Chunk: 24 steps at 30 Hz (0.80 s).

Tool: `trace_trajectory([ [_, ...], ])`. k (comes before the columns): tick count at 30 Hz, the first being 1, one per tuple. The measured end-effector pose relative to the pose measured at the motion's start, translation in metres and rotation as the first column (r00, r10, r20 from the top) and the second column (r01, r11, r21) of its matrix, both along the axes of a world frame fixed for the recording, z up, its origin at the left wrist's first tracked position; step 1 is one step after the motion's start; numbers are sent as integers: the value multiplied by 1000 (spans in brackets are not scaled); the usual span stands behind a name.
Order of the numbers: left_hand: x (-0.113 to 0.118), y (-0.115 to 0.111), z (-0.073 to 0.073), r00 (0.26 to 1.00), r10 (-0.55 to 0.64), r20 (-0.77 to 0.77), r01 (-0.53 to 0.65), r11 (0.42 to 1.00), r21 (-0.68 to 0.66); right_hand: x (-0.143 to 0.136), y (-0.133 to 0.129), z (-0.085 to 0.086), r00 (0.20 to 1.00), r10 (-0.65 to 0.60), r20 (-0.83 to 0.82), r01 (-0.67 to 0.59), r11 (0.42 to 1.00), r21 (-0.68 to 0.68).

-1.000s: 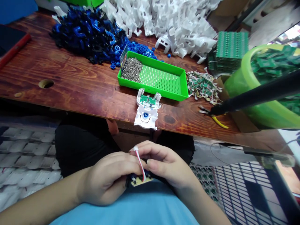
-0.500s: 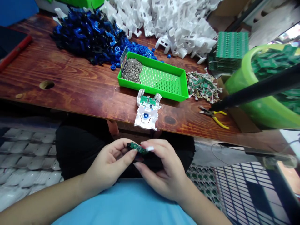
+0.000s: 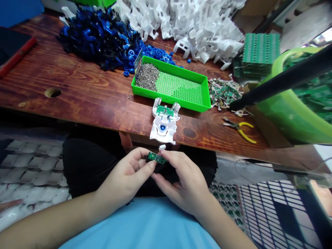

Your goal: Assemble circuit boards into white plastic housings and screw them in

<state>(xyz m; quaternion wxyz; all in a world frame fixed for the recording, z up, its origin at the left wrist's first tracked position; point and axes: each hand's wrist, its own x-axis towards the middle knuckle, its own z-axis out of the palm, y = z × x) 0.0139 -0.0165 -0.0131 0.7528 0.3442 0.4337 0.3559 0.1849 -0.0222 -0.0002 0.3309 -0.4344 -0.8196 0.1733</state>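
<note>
Circuit board [image 3: 153, 156], small and green, sits between the fingertips of both hands, above the lap and just short of the table [image 3: 103, 100]. The left hand [image 3: 128, 176] has it pinched, thumb on the near face and forefinger bent around the far left end. The right hand [image 3: 185, 183] has its forefinger at the board's right end, with the thumb spread lower, near the left thumb; whether those fingers grip the board too, I cannot tell. A white plug [image 3: 162, 147] on a short red and white wire stands up just beyond the right forefinger.

Straight ahead of the fingers, at the table's near edge, lies a white plastic shell [image 3: 169, 136] with a blue button [image 3: 162, 128] in its near part and another green board [image 3: 166, 111] in its far part. Beyond that, farther from the fingers, is a green tray [image 3: 186, 104] with small metal bits [image 3: 147, 77] heaped in its left end. Ahead and to the right of the fingers lie yellow-handled pliers [image 3: 236, 126], and past them a pile of wired boards [image 3: 224, 90]. Farthest ahead of the fingers are blue and black parts [image 3: 95, 38] to the left and a heap of white parts [image 3: 181, 20]
</note>
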Motion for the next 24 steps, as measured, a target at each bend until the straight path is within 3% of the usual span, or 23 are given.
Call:
trace_trajectory([
  [7, -13, 11, 17, 983, -183, 34, 183, 983, 5, 12, 10, 14, 997, 38, 68, -41, 998, 49],
  [12, -28, 28, 11, 975, -198, -103, 191, 979, -74, 27, 39, 20, 992, -75, 102, 59, 986, 153],
  [14, -27, 34, 5, 978, -197, -75, 184, 971, -150, 29, 52, 20, 989, -81, 122, 65, 990, 127],
  [17, -17, 42, 1, 981, -163, 101, 184, 950, -253, 27, 65, 19, 985, -42, 168, 37, 999, 38],
  [24, 6, 53, 5, 962, -134, 237, 206, 928, -312, 21, 69, 25, 974, -22, 223, 48, 992, -114],
])
